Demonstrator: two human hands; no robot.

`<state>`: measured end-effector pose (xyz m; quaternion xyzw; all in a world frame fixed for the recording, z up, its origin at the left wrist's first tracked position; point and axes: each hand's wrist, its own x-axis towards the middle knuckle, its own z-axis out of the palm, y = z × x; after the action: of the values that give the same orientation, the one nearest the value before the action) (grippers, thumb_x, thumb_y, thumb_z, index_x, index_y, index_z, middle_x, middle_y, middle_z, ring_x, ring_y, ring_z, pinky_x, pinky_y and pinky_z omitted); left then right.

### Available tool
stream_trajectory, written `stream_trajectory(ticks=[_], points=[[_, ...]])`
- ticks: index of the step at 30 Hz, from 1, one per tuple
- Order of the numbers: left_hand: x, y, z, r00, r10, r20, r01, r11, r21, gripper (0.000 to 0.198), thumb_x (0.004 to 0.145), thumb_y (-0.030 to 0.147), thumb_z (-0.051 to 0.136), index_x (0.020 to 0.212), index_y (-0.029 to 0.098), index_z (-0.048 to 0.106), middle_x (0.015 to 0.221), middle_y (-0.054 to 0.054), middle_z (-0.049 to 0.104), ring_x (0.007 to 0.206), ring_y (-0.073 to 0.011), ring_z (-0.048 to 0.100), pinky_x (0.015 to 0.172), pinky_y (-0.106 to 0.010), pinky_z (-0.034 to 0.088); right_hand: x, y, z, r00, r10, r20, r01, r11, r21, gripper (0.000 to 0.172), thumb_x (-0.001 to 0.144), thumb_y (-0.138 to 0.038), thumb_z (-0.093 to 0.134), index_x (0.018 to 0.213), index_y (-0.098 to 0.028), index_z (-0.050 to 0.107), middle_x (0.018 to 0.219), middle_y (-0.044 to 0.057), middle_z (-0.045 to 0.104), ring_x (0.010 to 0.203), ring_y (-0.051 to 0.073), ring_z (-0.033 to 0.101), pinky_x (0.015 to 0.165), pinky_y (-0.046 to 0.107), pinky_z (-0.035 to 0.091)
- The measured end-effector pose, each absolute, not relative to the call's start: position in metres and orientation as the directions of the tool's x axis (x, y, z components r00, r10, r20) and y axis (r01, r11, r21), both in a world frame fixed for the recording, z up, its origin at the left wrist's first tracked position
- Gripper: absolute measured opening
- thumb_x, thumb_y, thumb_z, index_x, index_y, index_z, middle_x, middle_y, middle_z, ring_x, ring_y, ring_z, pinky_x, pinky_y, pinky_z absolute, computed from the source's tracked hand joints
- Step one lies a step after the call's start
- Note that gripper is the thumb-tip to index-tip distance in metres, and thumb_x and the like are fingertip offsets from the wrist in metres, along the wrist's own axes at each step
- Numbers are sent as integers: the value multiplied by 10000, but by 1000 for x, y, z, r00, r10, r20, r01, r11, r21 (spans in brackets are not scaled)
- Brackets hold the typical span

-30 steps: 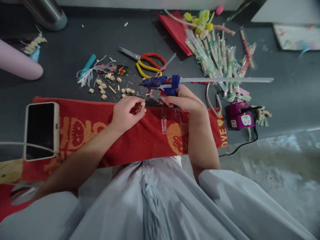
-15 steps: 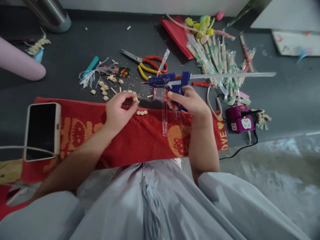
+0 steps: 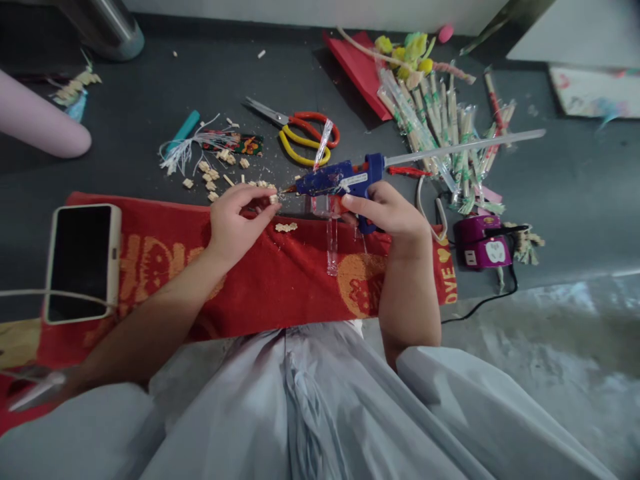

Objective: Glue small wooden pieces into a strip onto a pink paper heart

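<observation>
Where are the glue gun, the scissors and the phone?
Glue gun (image 3: 345, 171), head view: on its blue body.
Scissors (image 3: 281, 118), head view: on the metal blades, near the handles.
Phone (image 3: 80, 250), head view: on its black screen.

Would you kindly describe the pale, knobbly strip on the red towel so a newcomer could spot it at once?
Find the red cloth towel with orange lettering. Near its far edge, right of the left hand, lies the short, pale, knobbly strip. Unlike the pale clusters on the dark grey tabletop, it lies on the red.
</observation>
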<state>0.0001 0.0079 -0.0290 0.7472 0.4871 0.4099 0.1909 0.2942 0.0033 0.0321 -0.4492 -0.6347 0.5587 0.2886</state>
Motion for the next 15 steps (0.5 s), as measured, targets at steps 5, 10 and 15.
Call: stream_trajectory(ticks=[5,10,15], points=[[-1,9,-27,202,895,397,598,-434,674,151,974,341,780,1097,282,845,1036,-39,812,901,-205,737,835,-350,656,291,5,26,-433,890,-141,242,-36,-970,690,837,-892,754,753,-210,685,619,-31,592,556,91,512,531,237,433],[-1,8,-26,212,903,374,587,-423,690,163,963,347,780,1100,284,843,1039,-37,805,877,-196,721,786,-328,641,290,6,24,-459,875,-153,231,-49,-972,685,843,-878,760,789,-198,693,652,-24,626,577,89,531,541,223,445],[0,7,-26,234,886,401,562,-460,687,166,974,354,766,1093,265,839,1014,-42,797,847,-189,710,777,-324,628,288,6,25,-473,867,-160,234,-51,-971,693,833,-887,761,771,-202,681,658,-17,628,583,92,534,557,227,461]])
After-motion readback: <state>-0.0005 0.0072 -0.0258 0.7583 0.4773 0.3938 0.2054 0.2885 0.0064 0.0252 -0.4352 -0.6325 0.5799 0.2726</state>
